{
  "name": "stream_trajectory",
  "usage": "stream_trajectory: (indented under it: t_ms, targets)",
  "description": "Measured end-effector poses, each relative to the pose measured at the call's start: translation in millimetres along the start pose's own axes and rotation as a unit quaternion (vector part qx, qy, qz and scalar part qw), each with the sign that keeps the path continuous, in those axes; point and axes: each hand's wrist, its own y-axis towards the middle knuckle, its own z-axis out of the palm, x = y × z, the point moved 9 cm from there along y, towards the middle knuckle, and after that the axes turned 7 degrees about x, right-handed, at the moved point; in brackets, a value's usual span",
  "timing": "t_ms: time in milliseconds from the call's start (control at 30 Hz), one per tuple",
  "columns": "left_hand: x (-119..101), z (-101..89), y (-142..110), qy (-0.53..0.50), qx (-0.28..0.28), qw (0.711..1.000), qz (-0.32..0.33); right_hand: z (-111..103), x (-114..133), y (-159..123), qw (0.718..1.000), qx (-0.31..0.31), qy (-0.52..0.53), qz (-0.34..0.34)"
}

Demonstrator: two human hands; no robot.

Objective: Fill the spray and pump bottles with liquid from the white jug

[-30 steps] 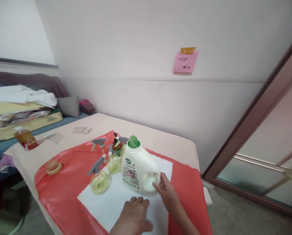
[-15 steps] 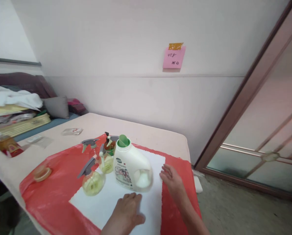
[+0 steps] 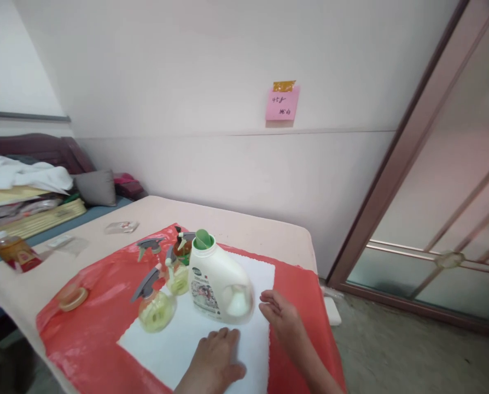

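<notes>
A white detergent jug [image 3: 217,279] with a green spout and a printed label stands upright on a white sheet [image 3: 187,345]. Just in front of the jug, my left hand [image 3: 215,358] rests over the sheet, palm down with its fingers extended, holding nothing. To the jug's right, my right hand [image 3: 283,317] is held with its fingers stretched toward the handle side, apart from the jug and with nothing in it. Left of the jug stand a spray bottle [image 3: 156,311] of pale yellow liquid and a similar smaller spray bottle [image 3: 178,278].
A red plastic sheet [image 3: 88,339] lies under the white one on the table [image 3: 265,235]. A roll of tape [image 3: 73,298] sits at the left, and a bottle of amber liquid [image 3: 17,251] lies beyond it. A pink note [image 3: 282,104] is taped to the wall.
My right hand has moved slightly left, nearer to the jug. My left hand stays almost in place. The camera view has shifted a little; the jug stands where it was.
</notes>
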Motion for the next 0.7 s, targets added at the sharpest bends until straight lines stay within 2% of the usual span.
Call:
stream_trajectory:
  t_ms: [200,400,700]
  targets:
    - [-16,-3.3,-9,0.01,-0.023,0.999,0.037,20,7,-10,0.998,0.054,-0.037,-0.023]
    - [-28,-24.6,-22,-0.004,-0.112,0.993,0.038,46,13,-21,0.991,0.094,-0.079,-0.049]
    - [-40,-42.1,-43,-0.004,-0.203,0.977,0.072,71,27,-46,0.989,0.072,-0.095,-0.092]
